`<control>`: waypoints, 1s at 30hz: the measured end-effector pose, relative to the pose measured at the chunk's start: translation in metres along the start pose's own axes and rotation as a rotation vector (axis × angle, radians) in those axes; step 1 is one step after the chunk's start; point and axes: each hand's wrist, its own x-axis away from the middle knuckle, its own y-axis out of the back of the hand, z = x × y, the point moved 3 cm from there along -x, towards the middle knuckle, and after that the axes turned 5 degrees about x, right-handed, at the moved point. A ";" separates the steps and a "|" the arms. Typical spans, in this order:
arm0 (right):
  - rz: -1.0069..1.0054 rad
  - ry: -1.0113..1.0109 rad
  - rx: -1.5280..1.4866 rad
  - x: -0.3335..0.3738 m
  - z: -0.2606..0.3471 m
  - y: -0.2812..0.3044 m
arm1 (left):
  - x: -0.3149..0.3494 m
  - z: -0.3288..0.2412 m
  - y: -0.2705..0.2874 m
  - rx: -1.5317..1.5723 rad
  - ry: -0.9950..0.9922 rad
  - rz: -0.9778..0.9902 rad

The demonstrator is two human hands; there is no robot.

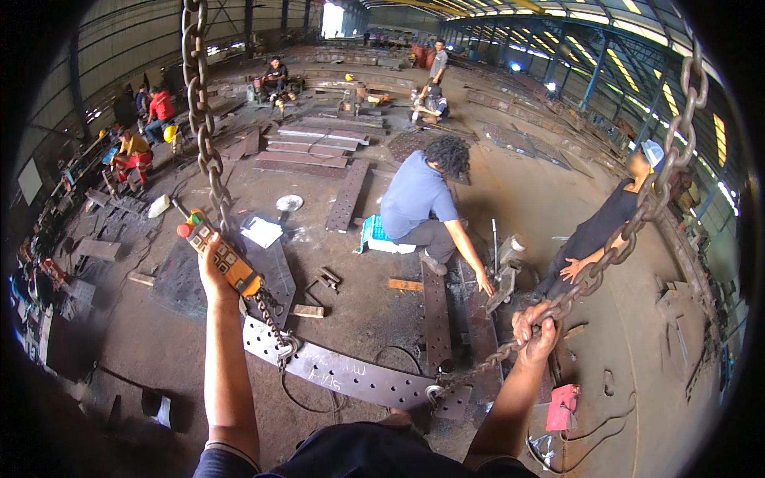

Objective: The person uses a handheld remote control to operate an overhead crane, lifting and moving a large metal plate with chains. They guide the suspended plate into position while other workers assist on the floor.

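In my left hand (212, 275) is a yellow crane remote control (231, 261) with a stubby antenna and red and green knobs. My right hand (535, 331) is wrapped round a heavy steel chain (629, 243) slanting down from the upper right. Behind the remote a second chain (199, 88) hangs from above. Both run down to a long, drilled steel plate (339, 373), with a hook (287, 349) near its left end and another hook (434, 391) near its right. Chalk marks show on the plate, which lies low in front of my body.
A seated person (418, 195) reaches toward a metal machine (504, 275); another person in a cap (602, 219) is at the right. Drilled plates (437, 315), a wood block (405, 284), a red box (562, 406) and loose cables (610, 430) lie on the floor.
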 end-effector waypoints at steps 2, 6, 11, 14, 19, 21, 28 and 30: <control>0.033 -0.012 -0.023 -0.003 -0.008 -0.025 | -0.014 -0.019 0.017 -0.023 -0.001 -0.031; 0.132 -0.045 -0.036 -0.010 -0.018 -0.089 | -0.036 -0.075 0.051 -0.075 -0.047 -0.085; 0.231 -0.108 -0.085 -0.014 -0.026 -0.171 | -0.059 -0.145 0.073 0.018 -0.132 -0.116; 0.315 -0.160 -0.114 -0.015 -0.032 -0.218 | -0.071 -0.190 0.093 -0.047 -0.181 -0.220; 0.448 -0.255 -0.245 -0.010 -0.048 -0.292 | -0.088 -0.239 0.131 -0.111 -0.339 -0.386; 0.500 -0.283 -0.264 -0.007 -0.056 -0.323 | -0.101 -0.260 0.150 -0.157 -0.367 -0.461; 0.515 -0.373 -0.277 0.000 -0.081 -0.408 | -0.140 -0.349 0.215 -0.465 -0.422 -0.602; 0.505 -0.374 -0.271 0.002 -0.087 -0.431 | -0.138 -0.373 0.234 -0.531 -0.361 -0.623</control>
